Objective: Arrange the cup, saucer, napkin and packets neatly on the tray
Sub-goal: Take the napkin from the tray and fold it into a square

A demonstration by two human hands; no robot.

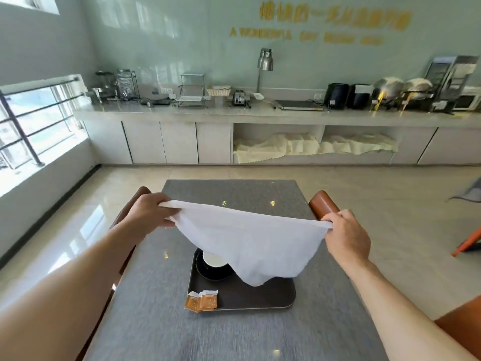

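Both hands, left [149,213] and right [347,237], pinching napkin [247,241] corners, spread above tray [260,298]. Napkin step; next, fold, lay beside saucer [208,272].

Yellow lettering on the far wall [307,35] begins "A WONDERFUL"; the rest is blurred.

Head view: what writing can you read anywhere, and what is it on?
"A": opening letter of the yellow English line on the back wall; the rest is too blurred to read.
Yellow characters above it: blurred, unreadable.
Orange packets at the tray corner: print too small to read.
Napkin: none.
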